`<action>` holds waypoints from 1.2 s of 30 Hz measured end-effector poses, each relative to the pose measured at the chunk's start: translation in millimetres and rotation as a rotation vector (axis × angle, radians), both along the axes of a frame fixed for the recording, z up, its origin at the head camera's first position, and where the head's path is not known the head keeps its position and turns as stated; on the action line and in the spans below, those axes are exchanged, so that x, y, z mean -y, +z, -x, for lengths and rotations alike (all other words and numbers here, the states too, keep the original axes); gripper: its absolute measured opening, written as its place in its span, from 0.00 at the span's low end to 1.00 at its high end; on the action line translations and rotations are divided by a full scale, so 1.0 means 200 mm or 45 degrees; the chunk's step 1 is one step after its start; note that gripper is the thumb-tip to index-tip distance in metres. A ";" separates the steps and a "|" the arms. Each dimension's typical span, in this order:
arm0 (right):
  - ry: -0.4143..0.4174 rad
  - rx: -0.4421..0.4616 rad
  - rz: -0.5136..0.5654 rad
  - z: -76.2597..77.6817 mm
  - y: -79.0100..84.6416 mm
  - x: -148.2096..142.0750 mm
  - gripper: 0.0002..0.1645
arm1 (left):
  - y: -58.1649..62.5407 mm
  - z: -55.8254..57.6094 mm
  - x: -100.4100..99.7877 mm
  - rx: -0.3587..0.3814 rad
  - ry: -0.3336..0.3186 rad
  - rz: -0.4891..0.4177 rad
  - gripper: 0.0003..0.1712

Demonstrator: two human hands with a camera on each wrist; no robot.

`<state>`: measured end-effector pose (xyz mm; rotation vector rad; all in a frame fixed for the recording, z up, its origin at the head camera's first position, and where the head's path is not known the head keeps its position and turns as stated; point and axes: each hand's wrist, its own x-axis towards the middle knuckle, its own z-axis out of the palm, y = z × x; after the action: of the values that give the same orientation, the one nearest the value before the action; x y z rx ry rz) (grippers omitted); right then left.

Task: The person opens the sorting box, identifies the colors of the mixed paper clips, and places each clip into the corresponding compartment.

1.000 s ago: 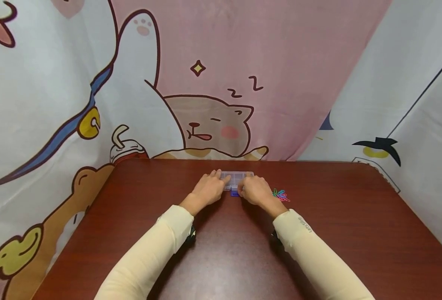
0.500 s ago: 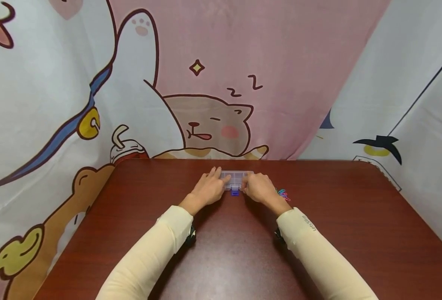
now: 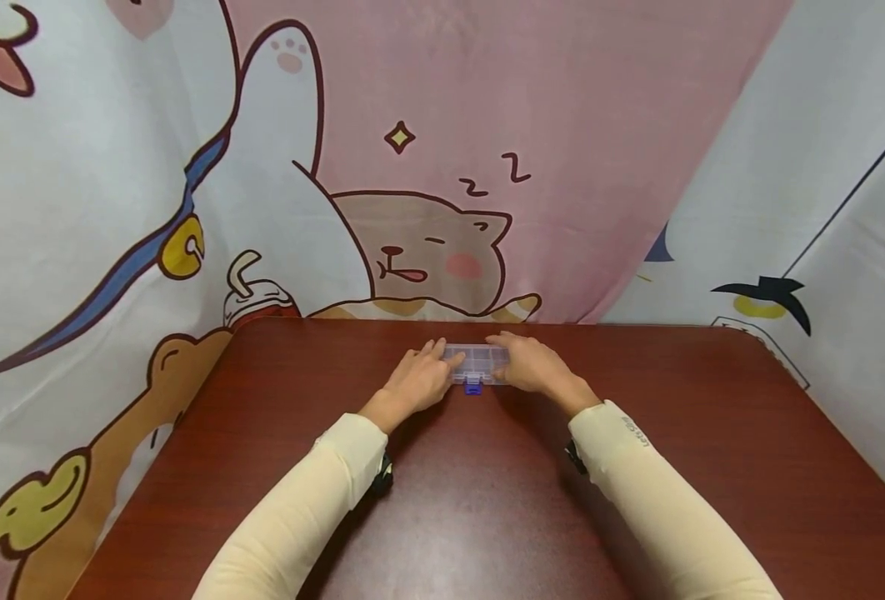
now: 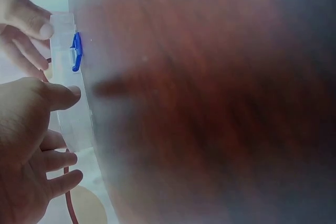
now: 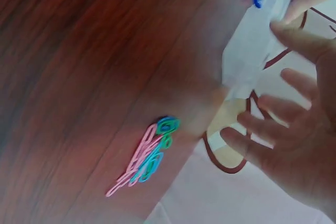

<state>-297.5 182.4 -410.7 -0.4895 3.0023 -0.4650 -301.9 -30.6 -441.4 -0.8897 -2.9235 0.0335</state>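
A clear plastic compartment box (image 3: 478,358) lies near the table's far edge, its blue latch (image 3: 473,387) sticking out from the front side. At the box's left end my left hand (image 3: 418,375) holds it, thumb over the front part and fingers around the end, as the left wrist view shows. By the right end is my right hand (image 3: 538,365), fingers spread and apart; its thumb lies at the box, and I cannot tell whether it presses. Several coloured paper clips (image 5: 144,153), pink, blue and green, lie in a small heap; the right hand and forearm hide them in the head view.
The brown table (image 3: 457,500) stretches toward me and to both sides. A curtain (image 3: 562,167) printed with cartoon animals hangs right behind its far edge and along the sides.
My right hand has moved right, from the box's front near the latch to its right end, and its fingers have straightened. It now covers the paper clips. The left hand stays put.
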 end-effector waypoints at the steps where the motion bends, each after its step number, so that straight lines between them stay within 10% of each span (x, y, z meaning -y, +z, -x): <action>1: 0.028 0.034 -0.002 0.00 -0.01 0.00 0.40 | 0.00 0.00 0.00 0.000 0.001 0.001 0.27; 21: 0.108 0.026 -0.063 0.00 -0.04 -0.02 0.35 | -0.01 -0.01 0.01 0.021 -0.002 -0.013 0.32; 36: 0.113 0.060 -0.048 0.00 -0.03 -0.03 0.35 | 0.00 0.02 0.03 0.161 0.270 -0.006 0.54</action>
<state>-298.1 187.6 -416.6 -0.5976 2.9240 -0.4064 -305.5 -37.1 -442.3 -0.5985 -3.1213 -0.0167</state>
